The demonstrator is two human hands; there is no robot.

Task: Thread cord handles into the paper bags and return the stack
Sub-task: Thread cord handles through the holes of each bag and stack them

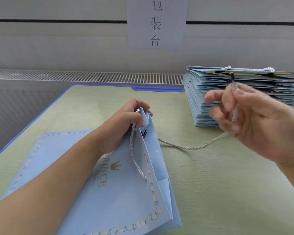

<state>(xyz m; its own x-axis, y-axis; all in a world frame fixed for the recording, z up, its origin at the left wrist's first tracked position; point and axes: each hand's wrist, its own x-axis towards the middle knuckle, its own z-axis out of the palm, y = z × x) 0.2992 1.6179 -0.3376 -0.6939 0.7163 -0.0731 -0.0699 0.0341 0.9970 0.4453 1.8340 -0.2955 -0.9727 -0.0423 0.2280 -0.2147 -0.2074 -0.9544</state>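
A light blue paper bag (122, 197) with gold "PRINCE" lettering lies flat on the green table. My left hand (126, 122) grips the bag's top edge at the folded gusset, lifting it a little. One white twisted cord handle (137, 160) hangs looped along the bag's front. My right hand (248, 119), raised above the table at the right, pinches a second white cord (190, 146) near its black tip. That cord trails down across the table to the bag's mouth.
A tall stack of folded blue bags (244, 92) sits at the back right, with a cord handle on top. The green table (219, 192) has a blue rim. Behind it run a vent grille (92, 77) and a wall with a paper sign (157, 22).
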